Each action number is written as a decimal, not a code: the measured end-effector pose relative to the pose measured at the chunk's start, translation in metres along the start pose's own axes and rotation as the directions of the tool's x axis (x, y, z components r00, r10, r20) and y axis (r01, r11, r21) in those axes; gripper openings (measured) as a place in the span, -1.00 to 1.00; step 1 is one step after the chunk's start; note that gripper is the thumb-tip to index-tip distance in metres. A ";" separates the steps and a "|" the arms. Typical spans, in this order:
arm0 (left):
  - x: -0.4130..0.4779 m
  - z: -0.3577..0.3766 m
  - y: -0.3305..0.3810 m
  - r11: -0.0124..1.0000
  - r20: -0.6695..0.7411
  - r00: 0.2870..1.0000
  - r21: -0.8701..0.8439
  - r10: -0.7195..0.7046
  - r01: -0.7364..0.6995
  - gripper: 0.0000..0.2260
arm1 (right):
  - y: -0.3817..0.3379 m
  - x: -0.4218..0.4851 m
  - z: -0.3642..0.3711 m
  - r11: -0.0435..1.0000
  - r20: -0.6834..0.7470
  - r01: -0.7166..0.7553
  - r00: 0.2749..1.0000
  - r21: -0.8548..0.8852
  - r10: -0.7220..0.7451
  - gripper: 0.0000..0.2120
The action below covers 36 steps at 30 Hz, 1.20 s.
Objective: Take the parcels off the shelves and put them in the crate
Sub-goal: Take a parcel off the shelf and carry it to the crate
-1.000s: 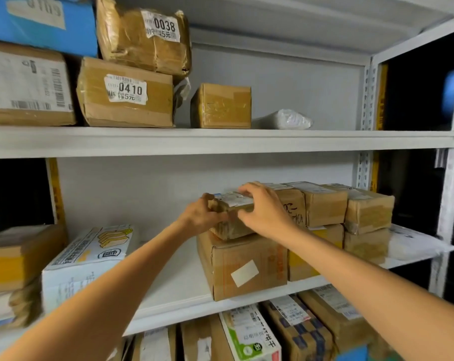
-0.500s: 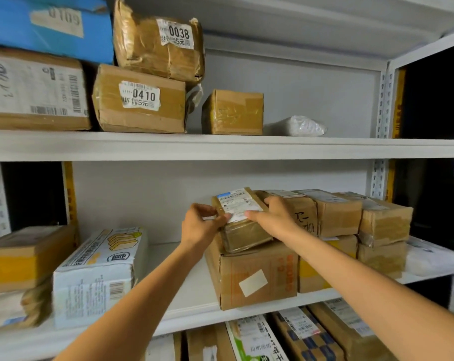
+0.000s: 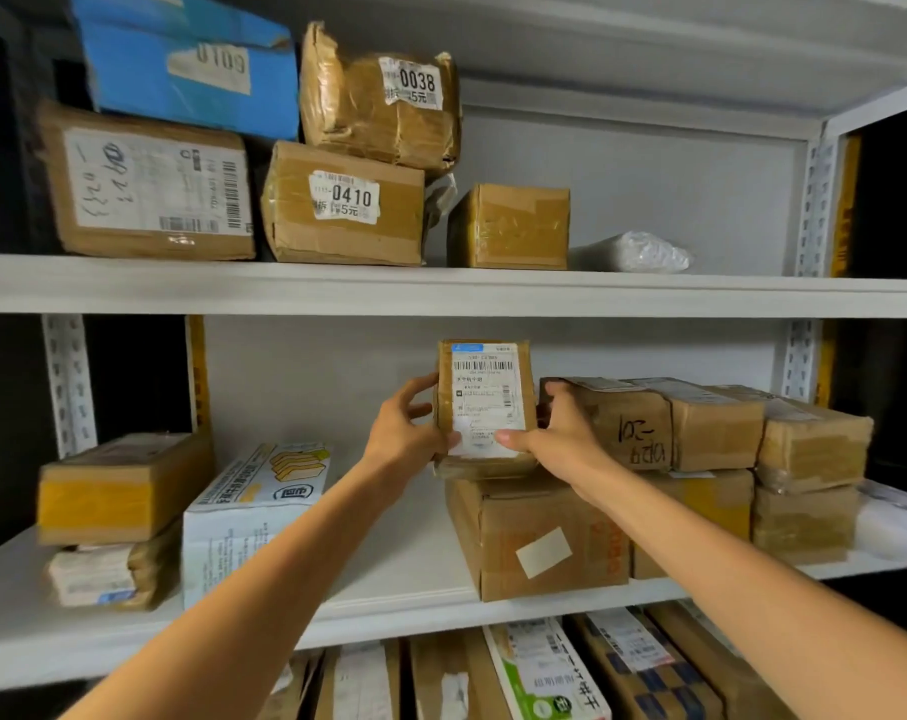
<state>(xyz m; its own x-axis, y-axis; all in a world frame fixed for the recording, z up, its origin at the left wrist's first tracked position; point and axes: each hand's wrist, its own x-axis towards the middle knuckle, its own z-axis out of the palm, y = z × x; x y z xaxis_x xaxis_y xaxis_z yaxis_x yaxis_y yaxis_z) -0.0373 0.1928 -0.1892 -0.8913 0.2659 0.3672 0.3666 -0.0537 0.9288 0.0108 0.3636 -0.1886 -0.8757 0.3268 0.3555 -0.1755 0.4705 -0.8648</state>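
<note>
A small brown parcel [image 3: 485,402] with a white shipping label stands tilted upright, label facing me, over a larger brown box [image 3: 534,537] on the middle shelf [image 3: 389,595]. My left hand [image 3: 404,433] grips its left edge and my right hand [image 3: 560,433] grips its right edge, thumb on the label. Several more brown parcels [image 3: 700,428] are stacked to the right of it. No crate is in view.
The upper shelf [image 3: 441,288] carries a blue box [image 3: 191,65], parcels marked 0038 [image 3: 383,96] and 0410 [image 3: 342,205], a small box [image 3: 511,226] and a white bag [image 3: 638,254]. A white carton [image 3: 248,517] and taped parcels [image 3: 118,485] sit at middle left. More parcels fill the shelf below.
Both hands have lifted the small parcel off the larger box and tipped it up until its label faces me. The view has moved closer to the shelves.
</note>
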 end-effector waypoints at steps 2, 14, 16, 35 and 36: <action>-0.003 -0.007 -0.001 0.999 -0.029 0.999 -0.028 -0.042 0.042 -0.35 | 0.000 -0.003 0.007 1.000 0.024 0.006 1.000 -0.007 -0.006 -0.06; -0.029 -0.050 -0.020 0.927 -0.009 0.975 0.310 0.223 -0.209 -0.45 | 0.007 0.001 0.030 0.971 0.044 0.017 0.999 0.240 -0.028 -0.41; -0.034 -0.049 -0.018 0.919 0.011 0.964 0.298 0.266 -0.257 -0.44 | 0.006 0.001 0.033 0.924 0.090 -0.061 0.996 0.378 0.029 -0.40; -0.027 -0.078 -0.004 0.984 -0.050 0.992 -0.142 -0.117 0.109 -0.31 | -0.021 0.002 0.047 0.857 0.183 0.045 0.970 0.513 -0.160 -0.86; -0.029 -0.077 -0.003 0.991 -0.055 0.993 -0.092 -0.105 0.100 -0.30 | -0.022 0.003 0.049 0.858 0.183 0.045 0.970 0.512 -0.160 -0.86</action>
<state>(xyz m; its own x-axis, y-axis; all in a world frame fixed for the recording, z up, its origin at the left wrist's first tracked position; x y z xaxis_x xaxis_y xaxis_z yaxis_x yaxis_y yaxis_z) -0.0334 0.1115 -0.1985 -0.9383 0.2170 0.2693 0.2494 -0.1149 0.9615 -0.0101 0.3138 -0.1863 -0.9037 0.0918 0.4182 -0.4201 -0.0017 -0.9075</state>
